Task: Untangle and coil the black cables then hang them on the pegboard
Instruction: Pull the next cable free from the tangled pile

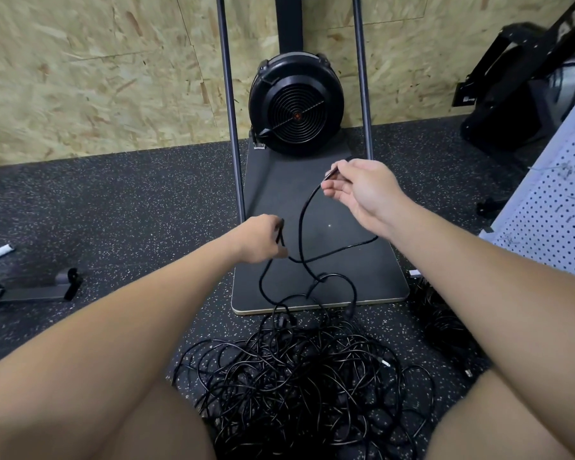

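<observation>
Untangling stage: right hand [359,190] pinches a cable [301,227] end, left hand [263,239] grips same cable lower, above tangled pile [299,376] on floor. Next, likely: draw it free w/o snagging, coil; pegboard [558,207] at right.

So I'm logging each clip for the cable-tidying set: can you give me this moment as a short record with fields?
setting: speckled rubber floor, OSB wall, fan machine on a dark platform
left hand: grips a black cable near its end
right hand: pinches the cable's other end, raised above the platform
held cable: loops between the hands, trails down into the pile
cable pile: tangled, on the floor between the knees
pegboard: white, at right, no cable visibly hung on it
stage: untangling; coiling not yet begun
</observation>
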A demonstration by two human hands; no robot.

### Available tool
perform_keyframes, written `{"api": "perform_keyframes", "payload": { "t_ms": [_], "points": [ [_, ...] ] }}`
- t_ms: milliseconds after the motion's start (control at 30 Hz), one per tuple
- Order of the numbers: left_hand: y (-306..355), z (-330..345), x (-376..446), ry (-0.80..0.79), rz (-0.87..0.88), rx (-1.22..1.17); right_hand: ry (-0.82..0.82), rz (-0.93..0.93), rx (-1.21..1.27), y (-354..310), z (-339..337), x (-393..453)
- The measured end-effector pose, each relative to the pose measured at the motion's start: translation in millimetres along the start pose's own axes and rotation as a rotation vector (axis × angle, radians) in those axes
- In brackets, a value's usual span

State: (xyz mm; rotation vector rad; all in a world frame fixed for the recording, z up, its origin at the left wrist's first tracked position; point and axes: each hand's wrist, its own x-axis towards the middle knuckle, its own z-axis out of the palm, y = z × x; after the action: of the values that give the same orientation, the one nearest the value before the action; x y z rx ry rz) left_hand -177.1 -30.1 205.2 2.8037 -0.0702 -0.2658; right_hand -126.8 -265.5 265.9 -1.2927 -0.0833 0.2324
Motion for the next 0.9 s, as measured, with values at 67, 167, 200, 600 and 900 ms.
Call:
{"api": "perform_keyframes", "payload": {
  "t_ms": [67,167,200,600,900],
  "points": [
    [6.7,3.5,-1.5,0.025,0.04,0.038,-0.011,-0.002,0.021,-0.7,4.1,-2.1],
    [14.6,6.9,-1.4,0.005,0.123,-0.118,-0.042,-0.021,0.069,-1.6,7.6,-3.9],
    [15.2,7.6,-1.2,-0.023,0.122,-0.21,-0.048,-0.029,0.085,-1.7,7.1,-3.7],
    [14.1,-1.6,-7.1,0.034,0.022,-0.884,-0.374,0.275,-0.809,45.5,-3.3,-18.6],
    [21.8,-5.8,-2.4,0.092,0.043,-1.019,-0.373,0.214,-0.813,42.4,-1.3,-16.8]
  ]
}}
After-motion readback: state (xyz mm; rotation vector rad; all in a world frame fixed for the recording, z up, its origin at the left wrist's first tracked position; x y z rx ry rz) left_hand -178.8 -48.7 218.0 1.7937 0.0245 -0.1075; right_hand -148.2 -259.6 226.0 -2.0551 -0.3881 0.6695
